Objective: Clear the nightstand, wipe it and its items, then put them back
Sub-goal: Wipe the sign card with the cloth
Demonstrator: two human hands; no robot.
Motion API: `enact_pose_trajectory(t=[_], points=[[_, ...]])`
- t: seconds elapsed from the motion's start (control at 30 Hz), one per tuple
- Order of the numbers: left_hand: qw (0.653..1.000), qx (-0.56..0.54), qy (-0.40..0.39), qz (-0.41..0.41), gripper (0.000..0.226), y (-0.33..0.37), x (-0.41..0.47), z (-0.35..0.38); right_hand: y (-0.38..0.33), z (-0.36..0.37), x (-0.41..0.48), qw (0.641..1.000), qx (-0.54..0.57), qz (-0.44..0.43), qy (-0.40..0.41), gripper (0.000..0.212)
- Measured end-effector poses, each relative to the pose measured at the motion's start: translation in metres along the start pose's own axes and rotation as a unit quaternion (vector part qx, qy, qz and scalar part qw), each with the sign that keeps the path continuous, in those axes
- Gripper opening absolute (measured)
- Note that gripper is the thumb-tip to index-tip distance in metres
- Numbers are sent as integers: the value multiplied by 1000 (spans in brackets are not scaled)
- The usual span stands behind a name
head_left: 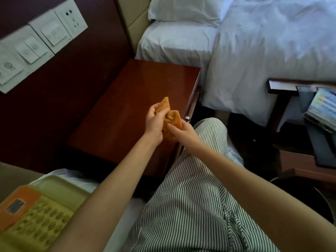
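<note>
- The phone (pixel 34 213) sits near left on white bedding, off the desk (pixel 127 99), probably parked there so the top can be wiped.
- Your left hand (pixel 154 120) has its grip curled round the far end of the orange cloth (pixel 172 118), above the desk's near right part.
- Your right hand (pixel 183 132) pinches the near end, and you seem to be bunching the cloth into a wiping pad.

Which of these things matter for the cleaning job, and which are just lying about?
Part of the job:
crumpled orange cloth, gripped by the left hand and right hand
glossy red-brown wooden nightstand
yellow-green push-button telephone, probably taken off it

Just lying about:
white pillow
white duvet
white wall switch panel
colourful magazines
</note>
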State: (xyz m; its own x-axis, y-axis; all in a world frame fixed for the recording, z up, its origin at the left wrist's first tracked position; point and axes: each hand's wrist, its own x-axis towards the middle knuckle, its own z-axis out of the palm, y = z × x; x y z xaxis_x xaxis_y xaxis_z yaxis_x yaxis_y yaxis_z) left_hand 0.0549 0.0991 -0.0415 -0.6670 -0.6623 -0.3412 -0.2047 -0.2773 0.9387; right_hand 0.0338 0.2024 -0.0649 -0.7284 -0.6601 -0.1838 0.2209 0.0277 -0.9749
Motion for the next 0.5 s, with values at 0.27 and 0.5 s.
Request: enact_pose_trajectory(t=[0.27,0.5], points=[[990,125,-44,54,32,4,2,42,-28,-65,-5,980,45,-29,193,17],[946,227,-202,117,63,-8,1,115,-38,-142,-17,962,107,-30,249,6]])
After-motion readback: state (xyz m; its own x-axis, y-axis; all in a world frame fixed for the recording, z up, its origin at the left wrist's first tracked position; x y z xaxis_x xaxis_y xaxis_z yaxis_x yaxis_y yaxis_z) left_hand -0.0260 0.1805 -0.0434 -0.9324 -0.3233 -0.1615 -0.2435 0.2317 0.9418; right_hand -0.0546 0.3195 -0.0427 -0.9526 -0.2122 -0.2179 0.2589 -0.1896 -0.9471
